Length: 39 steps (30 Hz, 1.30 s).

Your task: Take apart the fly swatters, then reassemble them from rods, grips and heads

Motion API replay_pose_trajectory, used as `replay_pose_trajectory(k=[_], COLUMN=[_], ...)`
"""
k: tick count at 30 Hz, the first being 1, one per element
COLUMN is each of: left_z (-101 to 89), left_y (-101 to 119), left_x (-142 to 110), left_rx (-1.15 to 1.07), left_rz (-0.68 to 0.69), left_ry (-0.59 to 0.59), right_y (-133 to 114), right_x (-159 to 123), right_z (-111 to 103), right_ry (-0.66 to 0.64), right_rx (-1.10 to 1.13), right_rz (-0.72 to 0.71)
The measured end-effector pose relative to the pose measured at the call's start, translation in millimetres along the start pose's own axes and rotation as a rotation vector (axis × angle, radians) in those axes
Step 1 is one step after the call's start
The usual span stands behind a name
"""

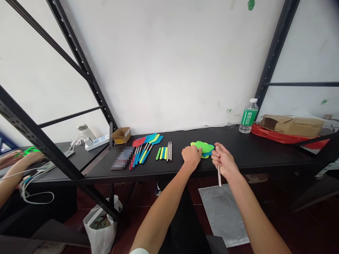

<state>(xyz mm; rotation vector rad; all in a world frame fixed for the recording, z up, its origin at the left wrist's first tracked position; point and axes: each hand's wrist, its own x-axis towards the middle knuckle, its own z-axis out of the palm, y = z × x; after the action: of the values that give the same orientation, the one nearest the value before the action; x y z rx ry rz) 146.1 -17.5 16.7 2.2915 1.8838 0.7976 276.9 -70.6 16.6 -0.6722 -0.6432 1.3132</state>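
My left hand (192,156) is curled closed at the left edge of a small pile of mesh fly-swatter heads, with its fingers on the green head (202,146). Yellow and blue heads (208,154) show beneath that one. Close by on the right, my right hand (222,158) is closed around a metal rod (219,177), whose lower end sticks out below the fist past the table's front edge. The rod's upper end is hidden by the fingers. To the left lie metal rods (169,152) and several coloured handles (161,153), side by side.
Assembled fly swatters (145,146) lie farther left, beside a small cardboard box (121,135) and a pixelated dark patch. A water bottle (249,117) and a red bag (280,135) under a carton stand right. Another person's hands (31,157) are at far left.
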Motion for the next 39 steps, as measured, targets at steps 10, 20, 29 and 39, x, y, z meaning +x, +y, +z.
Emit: replay_pose_trajectory(k=[10, 20, 29, 39], left_z=[-34.8, -110.5, -99.2, -101.6], left_y=[-48.5, -203.8, -194.6, -167.6], left_x=[-12.0, -56.5, -56.8, -89.3], left_rx=[0.106, 0.455, 0.448, 0.337], left_rz=[-0.003, -0.237, -0.173, -0.126], left_ry=[0.007, 0.152, 0.103, 0.139], right_y=[14.3, 81.5, 117.7, 112.8], right_x=[5.3, 16.2, 74.4, 36.0], right_z=[-0.9, 36.6, 92.5, 90.3], right_ry=[0.053, -0.138, -0.073, -0.119], right_rx=[0.04, -0.457, -1.226, -0.85], right_rz=[0.053, -0.071, -0.28, -0.255])
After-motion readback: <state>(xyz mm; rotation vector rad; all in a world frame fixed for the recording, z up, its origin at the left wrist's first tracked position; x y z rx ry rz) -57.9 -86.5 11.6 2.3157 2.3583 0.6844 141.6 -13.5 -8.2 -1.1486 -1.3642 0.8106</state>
